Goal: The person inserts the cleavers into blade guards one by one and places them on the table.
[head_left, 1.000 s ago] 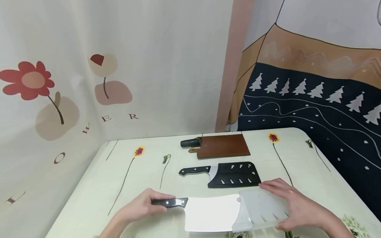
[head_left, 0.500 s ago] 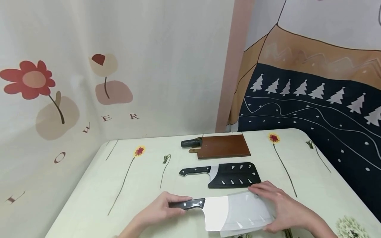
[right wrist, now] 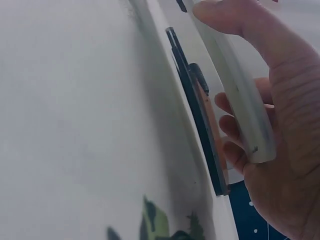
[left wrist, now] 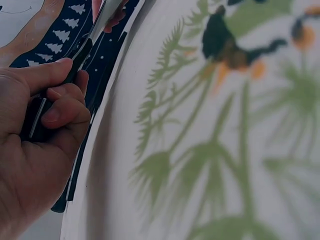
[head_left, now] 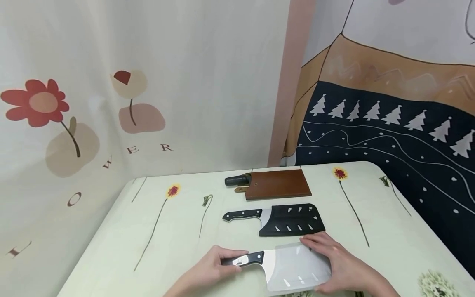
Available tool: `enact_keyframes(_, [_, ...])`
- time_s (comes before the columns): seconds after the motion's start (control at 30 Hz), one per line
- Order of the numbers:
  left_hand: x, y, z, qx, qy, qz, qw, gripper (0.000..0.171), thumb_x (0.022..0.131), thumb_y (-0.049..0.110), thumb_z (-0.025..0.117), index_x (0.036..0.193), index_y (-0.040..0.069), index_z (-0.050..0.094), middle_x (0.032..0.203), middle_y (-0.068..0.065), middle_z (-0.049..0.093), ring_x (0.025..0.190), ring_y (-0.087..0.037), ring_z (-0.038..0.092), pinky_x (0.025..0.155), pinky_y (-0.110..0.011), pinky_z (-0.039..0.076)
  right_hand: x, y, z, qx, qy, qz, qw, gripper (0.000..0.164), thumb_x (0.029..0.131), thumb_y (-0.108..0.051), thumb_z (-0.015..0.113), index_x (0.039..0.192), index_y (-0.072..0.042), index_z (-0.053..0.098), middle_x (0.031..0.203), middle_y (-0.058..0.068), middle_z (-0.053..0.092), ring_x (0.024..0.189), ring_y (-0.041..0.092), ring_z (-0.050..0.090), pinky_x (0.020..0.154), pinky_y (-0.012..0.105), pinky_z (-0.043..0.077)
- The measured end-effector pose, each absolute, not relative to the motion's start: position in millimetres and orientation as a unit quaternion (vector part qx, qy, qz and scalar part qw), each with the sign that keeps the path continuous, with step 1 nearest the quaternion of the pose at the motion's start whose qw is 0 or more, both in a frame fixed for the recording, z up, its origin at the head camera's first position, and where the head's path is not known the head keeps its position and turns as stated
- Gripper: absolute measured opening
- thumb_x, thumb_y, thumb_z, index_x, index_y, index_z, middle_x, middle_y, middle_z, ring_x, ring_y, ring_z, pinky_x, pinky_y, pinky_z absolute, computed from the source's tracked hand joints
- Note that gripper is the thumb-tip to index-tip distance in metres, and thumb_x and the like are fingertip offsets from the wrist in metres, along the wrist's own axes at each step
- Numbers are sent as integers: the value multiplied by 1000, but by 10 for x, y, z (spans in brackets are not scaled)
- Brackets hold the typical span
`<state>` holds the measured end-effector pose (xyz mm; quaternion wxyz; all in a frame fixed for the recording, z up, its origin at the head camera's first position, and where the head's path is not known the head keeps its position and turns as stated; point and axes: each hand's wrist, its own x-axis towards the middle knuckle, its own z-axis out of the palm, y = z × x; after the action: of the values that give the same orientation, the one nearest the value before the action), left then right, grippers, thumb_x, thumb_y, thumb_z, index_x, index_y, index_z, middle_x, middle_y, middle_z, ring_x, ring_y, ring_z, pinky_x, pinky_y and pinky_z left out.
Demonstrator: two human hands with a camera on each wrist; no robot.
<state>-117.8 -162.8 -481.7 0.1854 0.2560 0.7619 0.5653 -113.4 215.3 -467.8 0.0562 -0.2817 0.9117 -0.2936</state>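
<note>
In the head view a cleaver (head_left: 270,264) with a black riveted handle lies across the near middle of the table. My left hand (head_left: 213,266) grips that handle; the left wrist view shows its fingers (left wrist: 65,107) curled round it. A translucent white blade cover (head_left: 298,268) encloses most of the blade, with only a strip of bare metal beside the handle. My right hand (head_left: 339,264) holds the cover by its right end, thumb on the near edge and fingers on the far edge. The right wrist view shows the cover (right wrist: 245,100) between thumb and fingers.
Just beyond lies a second cleaver in a black cover (head_left: 293,220), its black handle (head_left: 243,213) to the left. Farther back is a brown sheath (head_left: 278,184) with a dark handle (head_left: 237,180). A flower-print cloth (head_left: 178,231) covers the table; printed curtains (head_left: 208,82) hang behind.
The cleaver has moved right and the cover left, so the blade has slid much deeper into the cover. Both hands have come closer together and keep their holds.
</note>
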Motion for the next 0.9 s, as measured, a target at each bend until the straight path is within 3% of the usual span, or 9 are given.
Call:
enact_keyframes(0.37, [-1228, -1672, -4852, 249, 792, 522, 197, 37, 92, 14, 77, 128, 13, 74, 117, 4, 73, 98, -4, 60, 87, -20, 47, -1135, 2095, -4725, -248, 929, -260, 86, 99, 58, -49, 96, 144, -17, 59, 143, -1, 53, 127, 28, 48, 94, 55, 52])
enact_keyframes(0.5, [-1262, -1727, -4828, 236, 807, 504, 199, 38, 91, 13, 77, 129, 15, 73, 110, 6, 72, 82, -3, 61, 77, -20, 48, -1137, 2117, -4723, -244, 930, -260, 84, 98, 57, -44, 96, 144, -14, 60, 143, 2, 53, 127, 31, 48, 94, 59, 51])
enact_keyframes(0.6, [-1279, -1787, -4803, 227, 801, 513, 209, 39, 90, 8, 76, 129, 11, 72, 106, 2, 71, 70, -4, 61, 67, -20, 50, -1137, 2147, -4727, -241, 932, -259, 86, 99, 58, -45, 96, 143, -12, 60, 143, 6, 54, 128, 35, 47, 94, 61, 50])
enact_keyframes(0.7, [-1291, -1851, -4783, 230, 788, 527, 218, 39, 91, 4, 74, 130, 3, 70, 111, -4, 72, 75, -6, 64, 65, -21, 52, -1143, 2170, -4743, -245, 933, -251, 77, 100, 58, -48, 96, 142, -9, 60, 142, 8, 55, 127, 37, 49, 94, 63, 49])
enact_keyframes(0.9, [-1320, -1949, -4729, 244, 794, 512, 220, 39, 92, 6, 74, 130, -1, 69, 114, -4, 73, 91, -7, 66, 78, -23, 55, -1159, 2183, -4779, -255, 938, -227, 59, 101, 58, -54, 95, 141, -8, 61, 140, 8, 57, 124, 35, 51, 94, 62, 48])
